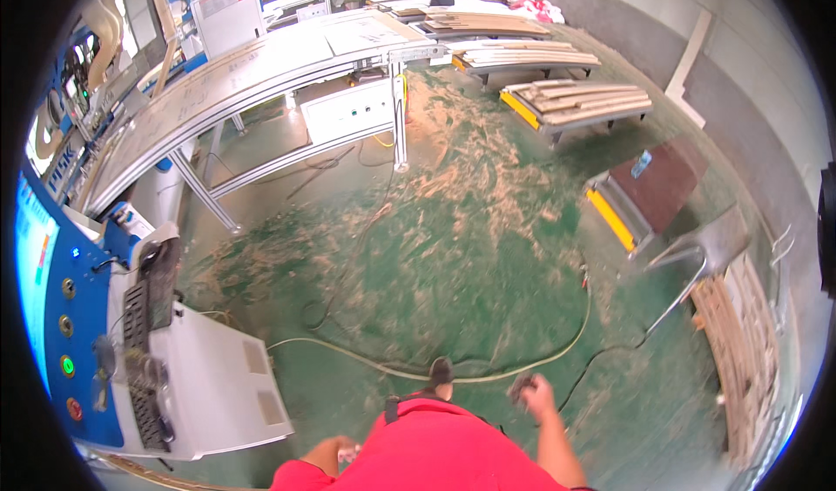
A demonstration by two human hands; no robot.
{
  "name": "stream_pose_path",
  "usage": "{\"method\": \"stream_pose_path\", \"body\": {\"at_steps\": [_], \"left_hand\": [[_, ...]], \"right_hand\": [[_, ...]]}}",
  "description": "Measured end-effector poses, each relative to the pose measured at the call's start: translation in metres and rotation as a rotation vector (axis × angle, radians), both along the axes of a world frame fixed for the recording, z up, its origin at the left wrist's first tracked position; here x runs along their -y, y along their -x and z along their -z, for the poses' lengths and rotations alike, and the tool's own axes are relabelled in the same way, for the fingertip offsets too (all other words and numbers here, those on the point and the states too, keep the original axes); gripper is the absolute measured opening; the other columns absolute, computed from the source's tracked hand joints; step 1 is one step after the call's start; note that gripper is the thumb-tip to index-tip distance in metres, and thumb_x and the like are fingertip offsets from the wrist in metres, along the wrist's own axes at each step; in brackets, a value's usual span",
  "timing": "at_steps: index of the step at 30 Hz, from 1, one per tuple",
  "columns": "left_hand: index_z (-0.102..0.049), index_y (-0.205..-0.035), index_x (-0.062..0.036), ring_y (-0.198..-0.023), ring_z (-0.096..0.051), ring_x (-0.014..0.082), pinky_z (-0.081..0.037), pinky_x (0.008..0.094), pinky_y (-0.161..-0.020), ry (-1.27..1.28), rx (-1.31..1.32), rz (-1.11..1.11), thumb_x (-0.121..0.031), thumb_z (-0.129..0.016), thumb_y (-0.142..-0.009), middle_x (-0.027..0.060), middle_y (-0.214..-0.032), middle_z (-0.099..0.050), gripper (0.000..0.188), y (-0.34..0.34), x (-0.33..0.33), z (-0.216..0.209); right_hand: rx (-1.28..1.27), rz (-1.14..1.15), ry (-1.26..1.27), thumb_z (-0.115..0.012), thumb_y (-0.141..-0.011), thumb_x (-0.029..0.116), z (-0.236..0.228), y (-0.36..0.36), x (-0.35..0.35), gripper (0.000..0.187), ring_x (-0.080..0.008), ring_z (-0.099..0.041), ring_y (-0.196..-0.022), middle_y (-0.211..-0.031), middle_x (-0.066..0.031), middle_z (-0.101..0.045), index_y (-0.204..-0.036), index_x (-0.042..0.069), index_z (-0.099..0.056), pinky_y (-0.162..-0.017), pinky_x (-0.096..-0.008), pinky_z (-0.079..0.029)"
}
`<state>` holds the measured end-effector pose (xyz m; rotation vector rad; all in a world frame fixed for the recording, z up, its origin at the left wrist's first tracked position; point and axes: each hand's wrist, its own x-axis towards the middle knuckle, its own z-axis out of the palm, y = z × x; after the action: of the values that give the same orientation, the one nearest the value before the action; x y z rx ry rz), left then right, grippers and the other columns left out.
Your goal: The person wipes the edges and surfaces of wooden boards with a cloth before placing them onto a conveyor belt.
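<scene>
Nearest, on the near side of the pale hose, is the left hand; I cannot tell whether its fingers are closed. Just before the hose, the right hand has its fingers around a small dark object, its shape blurred. Beyond the hose, leftward, blue lettering marks a machine.

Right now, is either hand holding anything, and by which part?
The right hand holds a small dark object; gripped part too blurred to tell. Left hand: unclear.
</scene>
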<state>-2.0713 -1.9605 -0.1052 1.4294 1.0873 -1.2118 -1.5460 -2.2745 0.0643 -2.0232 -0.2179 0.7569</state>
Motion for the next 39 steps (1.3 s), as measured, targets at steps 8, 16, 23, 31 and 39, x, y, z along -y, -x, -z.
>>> {"method": "stream_pose_path", "body": {"at_steps": [8,16,23,31,39], "left_hand": [[-0.064,-0.109,-0.002,-0.105,-0.063,0.0411,-0.05,0.0477,-0.09,-0.656,0.98,-0.022,-0.031,-0.057,-0.09,0.0234,-0.108,-0.068,0.035,-0.589,-0.26,-0.178],[-0.064,-0.113,-0.0035,-0.099,-0.067,0.0315,-0.052,0.0418,-0.086,-0.563,1.124,-0.15,-0.031,-0.059,-0.095,0.0187,-0.107,-0.07,0.034,-0.84,-0.375,-0.185],[-0.073,-0.095,-0.0009,-0.096,-0.068,0.0411,-0.053,0.0486,-0.081,-0.499,0.349,0.149,-0.036,-0.058,-0.086,0.0235,-0.099,-0.071,0.039,-0.702,-0.456,0.0],[-0.068,-0.083,0.0024,-0.062,-0.068,0.0264,-0.052,0.043,-0.056,-0.294,-0.083,-0.816,-0.02,-0.06,-0.087,0.0142,-0.073,-0.069,0.024,-0.782,-0.488,-0.02],[-0.066,-0.112,-0.0015,-0.109,-0.064,0.0368,-0.052,0.0444,-0.089,-0.672,0.652,-0.501,-0.032,-0.056,-0.092,0.0222,-0.114,-0.068,0.038,-1.185,-0.768,-0.109]], "right_hand": [[-0.4,0.749,0.187,-0.063,-0.078,0.009,0.006,-0.123,0.085,0.026,-0.0274,-0.068,-0.077,-0.086,-0.0127,-0.068,-0.103,0.001,-0.065,-0.064,-0.04,-0.055],[-0.417,0.68,0.193,-0.058,-0.075,0.003,0.049,-0.405,-0.074,0.029,-0.0276,-0.067,-0.073,-0.083,-0.0117,-0.067,-0.102,0.003,-0.068,-0.06,-0.0418,-0.055],[0.154,-0.107,0.03,-0.063,-0.075,0.009,0.013,-0.741,-0.462,0.028,-0.0172,-0.064,-0.082,-0.089,-0.0094,-0.067,-0.102,0.002,-0.063,-0.071,-0.0316,-0.051],[-0.017,-0.295,-0.328,-0.06,-0.076,-0.002,-0.039,-0.906,-0.731,0.025,-0.0143,-0.061,-0.082,-0.091,-0.0041,-0.065,-0.1,0.003,-0.062,-0.072,-0.0296,-0.05],[-0.365,0.019,-0.215,-0.057,-0.077,-0.005,-0.043,-1.036,-0.789,0.036,-0.0235,-0.068,-0.084,-0.096,-0.0097,-0.069,-0.113,-0.003,-0.057,-0.072,-0.035,-0.055]]}}
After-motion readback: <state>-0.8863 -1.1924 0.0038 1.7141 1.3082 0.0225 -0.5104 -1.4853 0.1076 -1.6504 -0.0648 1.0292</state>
